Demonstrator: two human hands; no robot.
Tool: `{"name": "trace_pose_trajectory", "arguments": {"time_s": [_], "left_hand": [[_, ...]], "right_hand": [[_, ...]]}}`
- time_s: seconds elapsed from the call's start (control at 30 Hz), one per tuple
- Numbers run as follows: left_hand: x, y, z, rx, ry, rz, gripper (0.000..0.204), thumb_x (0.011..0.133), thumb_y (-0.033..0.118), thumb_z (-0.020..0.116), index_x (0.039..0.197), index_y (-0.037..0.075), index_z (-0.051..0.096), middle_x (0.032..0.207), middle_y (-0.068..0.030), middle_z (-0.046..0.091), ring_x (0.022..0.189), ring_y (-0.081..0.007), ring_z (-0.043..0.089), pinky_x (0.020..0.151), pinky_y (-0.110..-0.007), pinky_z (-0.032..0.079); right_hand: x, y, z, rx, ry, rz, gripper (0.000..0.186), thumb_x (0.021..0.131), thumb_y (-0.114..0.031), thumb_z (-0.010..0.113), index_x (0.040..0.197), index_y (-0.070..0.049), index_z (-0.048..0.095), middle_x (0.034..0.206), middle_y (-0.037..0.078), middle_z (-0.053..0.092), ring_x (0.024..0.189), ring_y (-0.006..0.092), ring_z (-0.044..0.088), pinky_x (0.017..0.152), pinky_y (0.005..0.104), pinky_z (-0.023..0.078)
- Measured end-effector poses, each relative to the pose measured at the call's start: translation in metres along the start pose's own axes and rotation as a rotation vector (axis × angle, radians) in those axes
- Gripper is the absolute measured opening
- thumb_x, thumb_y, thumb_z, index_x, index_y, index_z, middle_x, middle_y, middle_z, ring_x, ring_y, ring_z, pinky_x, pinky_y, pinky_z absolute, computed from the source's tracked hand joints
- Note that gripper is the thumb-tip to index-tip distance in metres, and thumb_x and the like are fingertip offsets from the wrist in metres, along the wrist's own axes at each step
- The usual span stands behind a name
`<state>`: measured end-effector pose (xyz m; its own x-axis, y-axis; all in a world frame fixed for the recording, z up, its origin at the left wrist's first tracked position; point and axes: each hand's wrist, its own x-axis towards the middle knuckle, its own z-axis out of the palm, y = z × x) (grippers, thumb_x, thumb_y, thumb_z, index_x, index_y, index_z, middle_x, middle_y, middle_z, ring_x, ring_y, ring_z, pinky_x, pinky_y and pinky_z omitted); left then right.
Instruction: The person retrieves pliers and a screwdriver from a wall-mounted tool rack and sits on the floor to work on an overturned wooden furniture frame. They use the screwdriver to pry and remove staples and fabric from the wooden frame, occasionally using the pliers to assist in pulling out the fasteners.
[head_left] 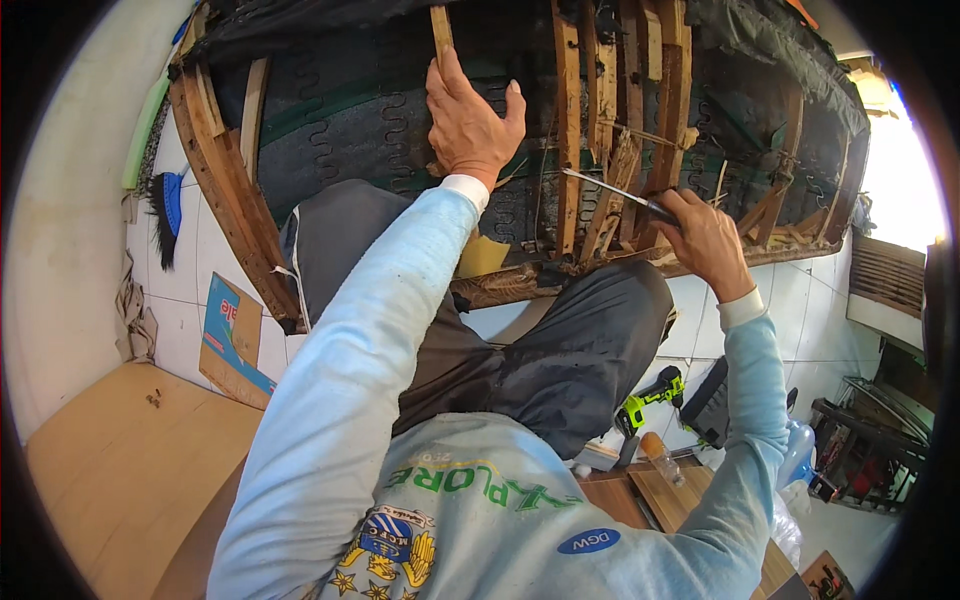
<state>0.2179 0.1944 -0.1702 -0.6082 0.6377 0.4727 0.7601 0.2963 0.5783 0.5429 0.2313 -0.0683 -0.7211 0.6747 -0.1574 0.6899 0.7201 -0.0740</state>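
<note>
An upturned furniture frame with bare wooden battens, splintered pieces, dark torn fabric and wavy springs fills the upper view. My left hand is raised at the upper middle, its fingers closed on a narrow wooden slat. My right hand grips the dark handle of a long-shafted screwdriver, whose tip points left among the broken battens near a vertical one. My knees are bent against the frame's lower edge, beside a small piece of yellow material.
Around me on the tiled floor lie a blue brush, cardboard, a green power tool, a plastic bottle and a blue jug. A large board is at lower left, a bright opening at upper right.
</note>
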Motion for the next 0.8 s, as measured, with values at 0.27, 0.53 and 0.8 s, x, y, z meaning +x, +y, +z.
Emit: {"name": "trace_pose_trajectory", "arguments": {"time_s": [0.27, 0.53, 0.8], "left_hand": [[0.000, -0.001, 0.000, 0.012, 0.015, 0.019, 0.096, 0.094, 0.046, 0.071, 0.165, 0.006, 0.021, 0.157, -0.0295, 0.037, 0.132, -0.0490, 0.055, 0.095, -0.055, 0.061], [0.000, 0.001, 0.002, 0.006, 0.003, 0.010, 0.095, 0.094, 0.046, 0.071, 0.165, 0.006, 0.022, 0.158, -0.0290, 0.037, 0.133, -0.0492, 0.054, 0.095, -0.056, 0.060], [0.000, -0.001, 0.000, 0.013, 0.025, 0.018, 0.095, 0.093, 0.045, 0.072, 0.164, 0.007, 0.023, 0.157, -0.0285, 0.038, 0.132, -0.0486, 0.055, 0.095, -0.055, 0.060]], "right_hand": [[0.021, -0.003, -0.026, -0.431, 0.144, -0.209, 0.023, 0.092, -0.008, 0.067, 0.115, -0.013, 0.068, 0.099, 0.006, 0.065, 0.084, 0.0258, 0.074, 0.066, 0.0392, 0.060], [0.046, 0.022, -0.042, -0.216, 0.039, -0.305, 0.029, 0.096, -0.031, 0.075, 0.115, -0.008, 0.072, 0.101, 0.011, 0.069, 0.092, 0.0342, 0.073, 0.076, 0.0483, 0.059], [0.048, 0.038, -0.015, 0.072, -0.086, 0.022, 0.049, 0.105, -0.049, 0.063, 0.106, -0.001, 0.073, 0.090, 0.021, 0.075, 0.088, 0.0425, 0.072, 0.076, 0.0513, 0.054]]}}
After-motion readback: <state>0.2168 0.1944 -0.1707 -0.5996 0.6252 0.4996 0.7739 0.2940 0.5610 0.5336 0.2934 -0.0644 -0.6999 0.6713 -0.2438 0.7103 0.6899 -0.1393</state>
